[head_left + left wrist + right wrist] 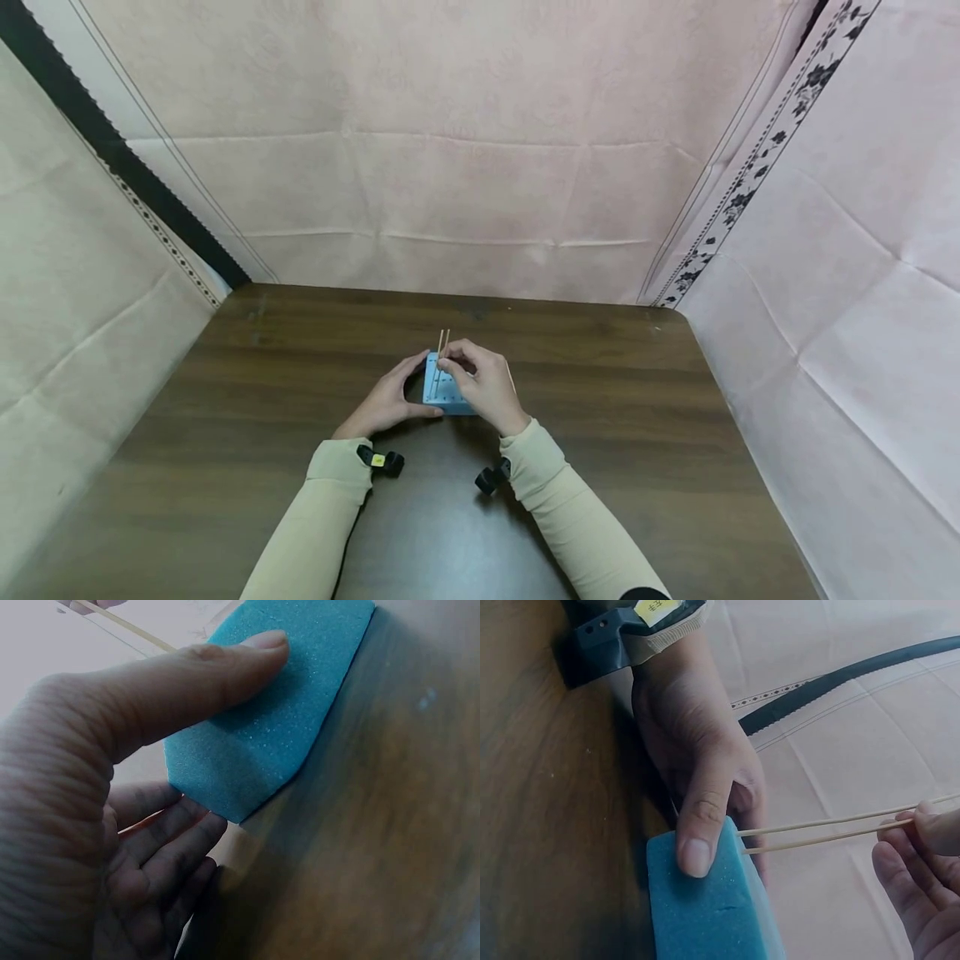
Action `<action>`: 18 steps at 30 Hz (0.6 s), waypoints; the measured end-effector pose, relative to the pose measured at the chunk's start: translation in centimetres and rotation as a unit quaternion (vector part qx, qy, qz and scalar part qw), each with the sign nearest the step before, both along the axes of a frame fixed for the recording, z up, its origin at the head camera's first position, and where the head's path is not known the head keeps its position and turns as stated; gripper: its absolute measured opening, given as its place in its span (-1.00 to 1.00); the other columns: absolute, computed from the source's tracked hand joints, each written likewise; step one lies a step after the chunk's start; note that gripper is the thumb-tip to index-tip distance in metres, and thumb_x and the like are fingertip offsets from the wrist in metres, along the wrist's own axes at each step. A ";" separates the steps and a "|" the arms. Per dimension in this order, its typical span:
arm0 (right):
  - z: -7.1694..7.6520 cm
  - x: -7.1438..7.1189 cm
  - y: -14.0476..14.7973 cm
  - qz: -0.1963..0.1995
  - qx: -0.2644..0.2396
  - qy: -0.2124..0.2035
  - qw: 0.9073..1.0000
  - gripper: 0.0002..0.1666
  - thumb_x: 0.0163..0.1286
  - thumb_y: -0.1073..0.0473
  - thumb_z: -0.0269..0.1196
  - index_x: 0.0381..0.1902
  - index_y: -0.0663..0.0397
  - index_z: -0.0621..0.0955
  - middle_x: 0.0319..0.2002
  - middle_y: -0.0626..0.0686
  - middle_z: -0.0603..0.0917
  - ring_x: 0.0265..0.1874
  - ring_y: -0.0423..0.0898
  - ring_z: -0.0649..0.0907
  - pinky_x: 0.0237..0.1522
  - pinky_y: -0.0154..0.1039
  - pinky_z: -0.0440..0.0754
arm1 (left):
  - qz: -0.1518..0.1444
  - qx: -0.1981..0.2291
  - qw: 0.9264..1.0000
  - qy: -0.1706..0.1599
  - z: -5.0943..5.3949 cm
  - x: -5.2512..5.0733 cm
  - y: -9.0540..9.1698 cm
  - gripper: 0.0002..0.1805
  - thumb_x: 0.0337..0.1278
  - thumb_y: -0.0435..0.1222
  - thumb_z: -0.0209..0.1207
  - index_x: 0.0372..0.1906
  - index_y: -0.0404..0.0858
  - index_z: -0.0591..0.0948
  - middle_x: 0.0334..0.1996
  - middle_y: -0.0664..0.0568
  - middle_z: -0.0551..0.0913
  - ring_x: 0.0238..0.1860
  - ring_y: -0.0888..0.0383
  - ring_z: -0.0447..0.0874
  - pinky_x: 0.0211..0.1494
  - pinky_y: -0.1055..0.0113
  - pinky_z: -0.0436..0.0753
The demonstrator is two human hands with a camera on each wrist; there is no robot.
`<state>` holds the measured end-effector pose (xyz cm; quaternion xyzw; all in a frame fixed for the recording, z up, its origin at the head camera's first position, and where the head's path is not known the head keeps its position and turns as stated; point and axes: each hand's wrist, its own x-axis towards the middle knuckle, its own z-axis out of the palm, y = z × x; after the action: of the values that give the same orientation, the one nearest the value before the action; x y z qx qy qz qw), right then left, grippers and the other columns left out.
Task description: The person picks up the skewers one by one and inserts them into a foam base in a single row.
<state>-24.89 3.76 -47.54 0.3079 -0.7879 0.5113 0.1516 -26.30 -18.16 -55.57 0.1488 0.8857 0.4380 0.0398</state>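
Fingers (411,365), left hand (387,402), head view: spread around the left end of a blue block (458,409), fingertips at its far corner, thumb along the near side.
Fingers, right hand (489,385), head view: drawn together, narrow, at two thin sticks (440,345) rising from the block.
Block, head view: on the table (600,433), between both hands; rows of small holes (442,398) in its top; right part hidden by the right hand.
Gap, head view: table shows between left palm and block's left edge.
Table edges, head view: far edge meets the back cloth (465,200), short of the block by a strip of wood; broad stretches run left and right of the hands, and more lies between the sleeves (303,525).
Left hand, left wrist view: thumb flat across the block's side face, other fingers behind its angled end; block held between them. Wood lies along the block's long edge.
Sticks, right wrist view: side by side, apart where they leave the block near its end, just beside the left thumb.
Right hand, right wrist view: thumb and finger pinch at the sticks, well apart from the block's face; whether one or both are gripped, cannot tell.
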 end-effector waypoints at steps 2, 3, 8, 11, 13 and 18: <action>0.0 0.0 0.0 -0.001 0.000 -0.001 1.000 -0.91 0.43 0.20 0.32 -0.13 -0.03 0.68 -0.24 -0.17 0.72 -0.22 -0.31 0.71 -0.07 -0.33 0.67 | 0.001 0.000 1.000 0.000 0.0 0.0 0.0 0.32 -0.36 0.38 0.47 0.60 0.08 0.13 0.54 -0.02 0.17 0.51 -0.14 0.13 0.35 -0.32 0.28; 0.0 0.0 0.0 -0.002 0.000 -0.001 1.000 -0.91 0.43 0.20 0.32 -0.13 -0.03 0.68 -0.24 -0.17 0.73 -0.22 -0.31 0.71 -0.08 -0.33 0.68 | 0.002 0.000 1.000 0.000 0.1 0.0 0.0 0.32 -0.37 0.38 0.47 0.60 0.09 0.13 0.54 -0.02 0.17 0.51 -0.15 0.13 0.35 -0.33 0.28; -0.2 0.2 0.0 -0.007 0.000 -0.002 1.000 -0.91 0.42 0.19 0.33 -0.14 -0.04 0.70 -0.24 -0.18 0.73 -0.23 -0.31 0.70 -0.08 -0.33 0.68 | 0.000 -0.004 1.000 -0.001 0.1 0.1 0.1 0.32 -0.35 0.38 0.47 0.61 0.10 0.12 0.55 -0.04 0.16 0.51 -0.17 0.12 0.35 -0.34 0.26; -0.1 0.2 0.0 -0.010 -0.001 -0.004 1.000 -0.92 0.42 0.18 0.34 -0.15 -0.07 0.70 -0.25 -0.20 0.73 -0.25 -0.32 0.70 -0.09 -0.33 0.68 | -0.001 -0.003 1.000 -0.001 0.1 0.1 0.1 0.31 -0.33 0.35 0.48 0.61 0.09 0.11 0.55 -0.05 0.15 0.51 -0.16 0.12 0.36 -0.34 0.26; -0.1 0.2 0.0 -0.010 -0.002 -0.006 1.000 -0.92 0.42 0.17 0.34 -0.15 -0.07 0.70 -0.26 -0.21 0.73 -0.25 -0.33 0.70 -0.09 -0.33 0.68 | -0.002 -0.003 1.000 0.000 0.2 0.1 0.1 0.31 -0.32 0.34 0.49 0.61 0.08 0.11 0.55 -0.06 0.15 0.51 -0.17 0.12 0.36 -0.34 0.26; 0.0 0.2 -0.1 -0.019 -0.002 -0.009 1.000 -0.93 0.41 0.17 0.35 -0.18 -0.07 0.72 -0.27 -0.21 0.74 -0.27 -0.35 0.70 -0.10 -0.33 0.68 | -0.002 -0.004 1.000 -0.004 0.4 0.2 0.0 0.30 -0.31 0.32 0.50 0.61 0.09 0.11 0.55 -0.06 0.14 0.51 -0.17 0.12 0.36 -0.33 0.27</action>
<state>-24.69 3.65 -47.53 0.2884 -0.7939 0.5125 0.1545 -26.11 -18.13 -55.14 0.1484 0.8870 0.4349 0.0450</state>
